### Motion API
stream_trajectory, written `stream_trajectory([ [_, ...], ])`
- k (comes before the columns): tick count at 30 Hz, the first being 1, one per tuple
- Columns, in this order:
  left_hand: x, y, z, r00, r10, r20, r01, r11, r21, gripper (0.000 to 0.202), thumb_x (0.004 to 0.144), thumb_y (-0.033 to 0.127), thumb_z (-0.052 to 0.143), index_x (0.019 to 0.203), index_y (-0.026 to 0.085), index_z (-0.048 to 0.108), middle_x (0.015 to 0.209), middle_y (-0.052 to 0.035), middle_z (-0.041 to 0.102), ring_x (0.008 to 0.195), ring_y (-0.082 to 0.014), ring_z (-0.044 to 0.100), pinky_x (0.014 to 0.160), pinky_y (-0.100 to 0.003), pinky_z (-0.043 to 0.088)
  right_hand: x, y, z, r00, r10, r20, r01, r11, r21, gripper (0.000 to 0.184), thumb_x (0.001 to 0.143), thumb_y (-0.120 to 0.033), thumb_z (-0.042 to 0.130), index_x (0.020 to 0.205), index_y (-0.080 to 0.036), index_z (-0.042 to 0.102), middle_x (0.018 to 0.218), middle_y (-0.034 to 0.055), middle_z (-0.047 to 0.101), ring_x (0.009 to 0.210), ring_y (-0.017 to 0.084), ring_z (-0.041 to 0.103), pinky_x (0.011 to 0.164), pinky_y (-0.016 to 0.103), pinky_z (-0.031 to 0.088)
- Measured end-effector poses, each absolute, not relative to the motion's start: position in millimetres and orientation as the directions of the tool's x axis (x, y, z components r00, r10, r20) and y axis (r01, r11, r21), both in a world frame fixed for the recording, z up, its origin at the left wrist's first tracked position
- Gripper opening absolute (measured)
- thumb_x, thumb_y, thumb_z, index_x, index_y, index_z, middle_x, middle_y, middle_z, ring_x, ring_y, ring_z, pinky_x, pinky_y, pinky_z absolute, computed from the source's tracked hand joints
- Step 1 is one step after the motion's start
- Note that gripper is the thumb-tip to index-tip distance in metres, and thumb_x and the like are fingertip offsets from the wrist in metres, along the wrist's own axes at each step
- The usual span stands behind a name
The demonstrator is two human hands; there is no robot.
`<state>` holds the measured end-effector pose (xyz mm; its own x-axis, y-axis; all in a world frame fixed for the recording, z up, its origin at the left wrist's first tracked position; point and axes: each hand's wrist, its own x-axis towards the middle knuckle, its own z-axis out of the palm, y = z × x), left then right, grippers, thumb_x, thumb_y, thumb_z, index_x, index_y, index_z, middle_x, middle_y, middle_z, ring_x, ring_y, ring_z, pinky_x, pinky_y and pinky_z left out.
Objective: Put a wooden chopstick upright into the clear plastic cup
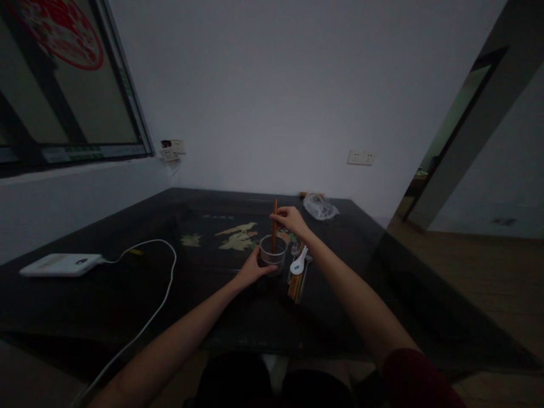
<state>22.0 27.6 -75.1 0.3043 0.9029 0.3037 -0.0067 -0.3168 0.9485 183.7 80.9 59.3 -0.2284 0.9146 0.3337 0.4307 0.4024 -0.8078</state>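
Observation:
A small clear cup (272,251) stands on the dark table (127,283). My left hand (252,270) is wrapped round its left side. My right hand (290,220) pinches the top of wooden chopsticks (274,224) that stand upright inside the cup. Just right of the cup lie more wooden chopsticks (296,283) with a white spoon (298,263) and a metal spoon on top of them.
A white power bank (62,264) with a white cable (164,283) lies at the table's left. A crumpled clear plastic bag (319,206) sits at the far edge by the wall. A window is on the left and a doorway on the right.

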Motion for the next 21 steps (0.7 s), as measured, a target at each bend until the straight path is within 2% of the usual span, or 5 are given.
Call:
stream_trajectory([
  [7, 21, 25, -71, 0.304, 0.899, 0.314, 0.034, -0.340, 0.940, 0.075, 0.061, 0.029, 0.079, 0.125, 0.015, 0.042, 0.130, -0.0151, 0.052, 0.121, -0.0264, 0.050, 0.106, -0.044, 0.034, 182, 88, 50, -0.186, 0.955, 0.233, 0.345, 0.285, -0.894, 0.014, 0.077, -0.025, 0.065, 0.080, -0.011, 0.066, 0.068, 0.0020, 0.068, 0.055, 0.010, 0.061, 0.052, 0.018, 0.050],
  [13, 20, 27, -73, 0.322, 0.903, 0.284, 0.021, -0.307, 0.952, 0.079, 0.060, 0.031, 0.080, 0.127, 0.015, 0.041, 0.131, -0.0160, 0.051, 0.120, -0.0267, 0.050, 0.104, -0.043, 0.037, 204, 80, 48, -0.130, 0.945, 0.300, 0.375, 0.327, -0.868, 0.024, 0.084, -0.029, 0.057, 0.098, -0.011, 0.065, 0.090, 0.0096, 0.070, 0.072, 0.013, 0.065, 0.055, 0.019, 0.049],
  [18, 21, 25, -72, 0.317, 0.913, 0.258, 0.000, -0.272, 0.962, 0.083, 0.058, 0.030, 0.081, 0.128, 0.016, 0.039, 0.131, -0.0167, 0.050, 0.118, -0.0281, 0.052, 0.102, -0.046, 0.038, 249, 46, 31, -0.031, 0.927, 0.374, 0.251, 0.369, -0.895, 0.033, 0.079, -0.042, 0.060, 0.092, -0.013, 0.067, 0.085, 0.0079, 0.069, 0.074, 0.014, 0.064, 0.059, 0.021, 0.050],
  [21, 20, 23, -64, 0.289, 0.914, 0.283, 0.034, -0.306, 0.952, 0.084, 0.058, 0.031, 0.080, 0.129, 0.017, 0.038, 0.132, -0.0164, 0.049, 0.120, -0.0288, 0.049, 0.102, -0.046, 0.038, 275, 22, 5, 0.097, 0.936, 0.339, 0.156, 0.323, -0.934, 0.041, 0.072, -0.052, 0.061, 0.084, -0.013, 0.067, 0.078, 0.0075, 0.069, 0.068, 0.015, 0.063, 0.059, 0.024, 0.049],
])
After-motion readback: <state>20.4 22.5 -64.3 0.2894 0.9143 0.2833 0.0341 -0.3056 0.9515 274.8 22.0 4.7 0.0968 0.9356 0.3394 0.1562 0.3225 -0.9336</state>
